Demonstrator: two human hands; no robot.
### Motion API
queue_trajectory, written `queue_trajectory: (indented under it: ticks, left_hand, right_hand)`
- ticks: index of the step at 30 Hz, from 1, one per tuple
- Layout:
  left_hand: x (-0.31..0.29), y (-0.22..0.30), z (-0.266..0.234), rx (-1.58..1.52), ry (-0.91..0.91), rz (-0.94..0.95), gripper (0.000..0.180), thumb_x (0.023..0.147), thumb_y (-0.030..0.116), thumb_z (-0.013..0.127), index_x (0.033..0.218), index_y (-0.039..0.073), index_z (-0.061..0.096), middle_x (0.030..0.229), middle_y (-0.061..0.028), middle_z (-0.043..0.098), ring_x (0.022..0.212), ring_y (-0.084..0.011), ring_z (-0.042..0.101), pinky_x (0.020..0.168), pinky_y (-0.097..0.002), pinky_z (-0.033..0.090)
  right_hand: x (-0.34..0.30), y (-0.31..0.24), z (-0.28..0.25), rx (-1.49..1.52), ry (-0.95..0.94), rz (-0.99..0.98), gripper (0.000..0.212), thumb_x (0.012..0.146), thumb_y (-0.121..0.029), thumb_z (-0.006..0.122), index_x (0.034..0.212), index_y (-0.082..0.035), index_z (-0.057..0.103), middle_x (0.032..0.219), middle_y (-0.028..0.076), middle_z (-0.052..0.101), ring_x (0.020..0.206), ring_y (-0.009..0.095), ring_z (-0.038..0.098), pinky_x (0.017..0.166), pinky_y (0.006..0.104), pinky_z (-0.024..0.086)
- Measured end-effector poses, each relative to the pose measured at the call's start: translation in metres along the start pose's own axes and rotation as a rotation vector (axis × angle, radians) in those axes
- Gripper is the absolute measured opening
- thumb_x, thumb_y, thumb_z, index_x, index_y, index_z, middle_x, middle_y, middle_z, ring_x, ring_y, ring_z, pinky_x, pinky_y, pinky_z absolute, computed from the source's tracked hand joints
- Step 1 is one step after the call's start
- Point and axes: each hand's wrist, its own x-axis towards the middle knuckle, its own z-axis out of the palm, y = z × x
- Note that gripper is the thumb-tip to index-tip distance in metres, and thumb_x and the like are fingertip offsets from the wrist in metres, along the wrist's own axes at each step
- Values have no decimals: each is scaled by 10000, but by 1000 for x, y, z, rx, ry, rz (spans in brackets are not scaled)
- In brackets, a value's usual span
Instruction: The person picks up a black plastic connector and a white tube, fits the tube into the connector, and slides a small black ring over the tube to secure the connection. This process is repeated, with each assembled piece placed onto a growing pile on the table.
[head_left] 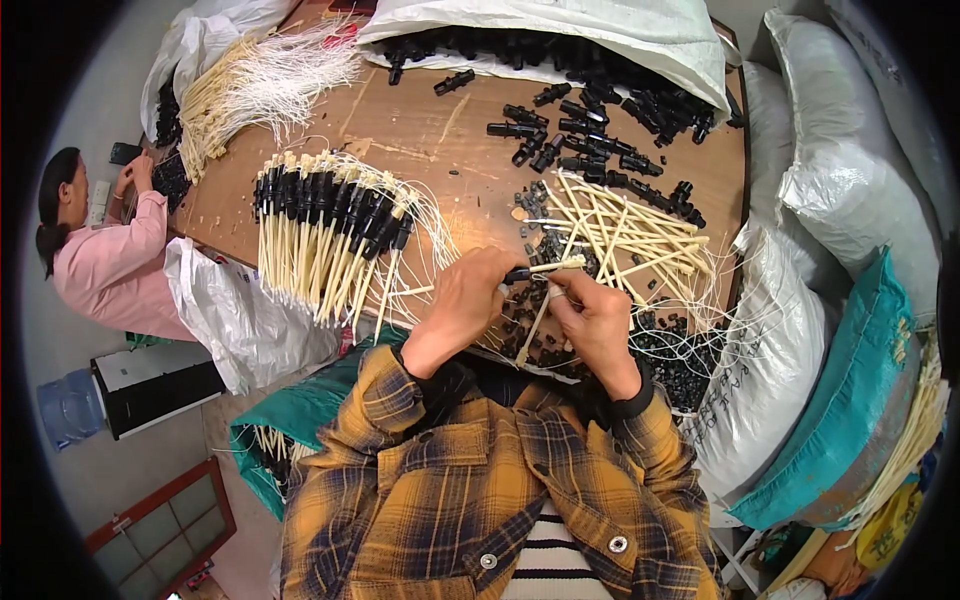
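Note:
My left hand [468, 298] pinches a small black plastic fitting [517, 274] at the end of a cream-coloured stick [556, 266]. My right hand [592, 312] grips that same stick just right of the fitting, with thin white cords trailing from it. Both hands hover over the near edge of a wooden table [420, 140]. A loose heap of cream sticks with cords [625, 228] lies just beyond my right hand. To the left of my left hand lies a row of finished sticks capped with black fittings [325, 225].
Larger black connectors [590, 135] spill from a white sack [600, 30] at the table's far side. Small black parts [670, 350] litter the near edge. Another bundle of sticks [250, 90] lies far left. A person in pink [110, 260] works at the left. Sacks [850, 180] stand right.

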Motion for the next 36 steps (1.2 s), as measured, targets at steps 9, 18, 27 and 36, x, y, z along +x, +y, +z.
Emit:
queue_trajectory:
  ticks: [9, 18, 27, 36]
  left_hand:
    - [2, 10, 2, -1, -119, 11, 411, 701, -53, 568, 1097, 53, 599, 1012, -164, 642, 960, -367, 603, 809, -413, 484]
    - [4, 5, -3, -118, 102, 346, 312, 645, -39, 669, 938, 62, 627, 852, -88, 633, 786, -284, 617, 674, -380, 485]
    - [-5, 1, 2, -269, 145, 433, 151, 624, -25, 689, 740, 63, 646, 781, -40, 600, 730, -217, 591, 629, -318, 460]
    - [0, -21, 5, -209, 209, 438, 161, 689, 16, 678, 831, 91, 678, 835, -37, 659, 784, -183, 625, 648, -303, 492]
  right_hand:
    - [-2, -1, 1, 40, -60, 48, 139, 836, -95, 645, 951, -20, 660, 609, 127, 611, 534, 214, 625, 510, 308, 468]
    - [-6, 0, 2, 20, -156, -164, 116, 863, -100, 635, 961, -44, 612, 683, 132, 620, 576, 288, 626, 520, 344, 483]
    - [-14, 3, 2, 122, -295, -89, 132, 860, -105, 621, 971, -54, 673, 697, 142, 628, 601, 295, 638, 516, 342, 474]
    - [-18, -1, -5, 238, -290, 96, 134, 840, -70, 634, 946, -2, 680, 632, 73, 609, 510, 98, 562, 496, 233, 432]
